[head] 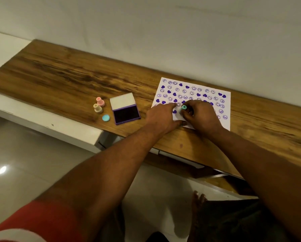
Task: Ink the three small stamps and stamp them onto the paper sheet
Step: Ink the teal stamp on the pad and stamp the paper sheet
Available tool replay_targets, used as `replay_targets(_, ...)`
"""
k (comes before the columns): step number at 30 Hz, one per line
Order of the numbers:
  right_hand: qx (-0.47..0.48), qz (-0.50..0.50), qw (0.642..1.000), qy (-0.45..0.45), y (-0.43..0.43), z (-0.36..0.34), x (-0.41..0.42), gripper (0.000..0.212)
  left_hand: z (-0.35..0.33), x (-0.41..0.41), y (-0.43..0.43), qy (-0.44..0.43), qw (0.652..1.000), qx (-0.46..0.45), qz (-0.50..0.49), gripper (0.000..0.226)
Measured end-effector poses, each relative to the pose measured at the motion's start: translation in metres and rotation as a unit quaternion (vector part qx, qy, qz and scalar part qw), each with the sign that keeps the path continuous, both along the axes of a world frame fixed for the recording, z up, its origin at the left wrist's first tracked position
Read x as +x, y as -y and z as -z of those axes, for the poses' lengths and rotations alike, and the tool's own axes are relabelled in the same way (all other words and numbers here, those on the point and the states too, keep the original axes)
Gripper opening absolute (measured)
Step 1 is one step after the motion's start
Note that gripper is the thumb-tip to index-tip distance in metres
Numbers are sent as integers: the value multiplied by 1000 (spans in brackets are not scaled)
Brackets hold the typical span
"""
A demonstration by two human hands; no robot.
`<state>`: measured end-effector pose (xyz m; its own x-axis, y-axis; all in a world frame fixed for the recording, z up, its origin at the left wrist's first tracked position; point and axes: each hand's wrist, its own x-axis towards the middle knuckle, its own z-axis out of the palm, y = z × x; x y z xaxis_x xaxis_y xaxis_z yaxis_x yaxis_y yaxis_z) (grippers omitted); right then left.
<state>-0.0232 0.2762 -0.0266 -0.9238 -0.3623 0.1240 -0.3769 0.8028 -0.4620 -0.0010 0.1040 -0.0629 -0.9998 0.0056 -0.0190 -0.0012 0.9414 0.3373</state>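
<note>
Nearest the viewer, a red sleeve (32,222) on the left arm; both bare forearms reach forward over the wooden table top (67,75), converging on the paper sheet (181,89). Left hand (161,117): released, palm down, forefinger and thumb straight and spread, pressing the sheet's near left corner. Right hand (202,116): knuckles up, fingertips curled round the teal stamp (183,108), which stands on the sheet's near part among purple hearts and smiley prints. Left of the sheet, an open purple ink pad (126,113); just beside it a teal cap (106,118); beyond that, a beige stamp (98,108) and pink stamp (100,101), upright, touching. Farthest, a pale wall (163,32).
</note>
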Motion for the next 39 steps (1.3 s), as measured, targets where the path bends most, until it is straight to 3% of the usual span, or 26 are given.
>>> replay_targets(6, -120, 35, 982, -139, 12, -46, -16, 25, 1, -3, -2, 39, 999, -1, -8, 100)
replay_targets(8, -107, 25, 987, -114, 12, -35, -9, 21, 1, -3, -1, 30, 999, 4, -13, 99)
replay_targets(12, 5, 21, 1000, 20, 7, 15, 13, 25, 4, -1, 1, -4, 999, 34, -19, 89)
replay_targets(20, 48, 33, 998, -5, 8, 17, 6, 29, 5, 3, 0, 9, 999, 29, -17, 93)
replay_targets(30, 30, 45, 999, 4, 8, 15, 8, 31, 7, 5, -1, 9, 999, 32, -13, 92)
replay_targets(33, -25, 64, 997, 37, 7, 12, 4, 32, 5, 4, -1, 18, 999, 33, -11, 96)
replay_targets(35, -211, 149, 962, 88, 1, 0, -9, 29, 6, 3, -1, 24, 999, 24, -10, 100)
replay_targets(37, -461, 257, 837, 144, -11, -17, -27, 19, 7, 2, -1, 26, 999, 24, -12, 100)
replay_targets(38, -532, 287, 781, 158, -19, -22, -33, 16, 8, 1, 0, 27, 999, 27, -14, 100)
replay_targets(39, -564, 309, 748, 164, -25, -25, -36, 16, 8, 1, 0, 26, 999, 28, -15, 100)
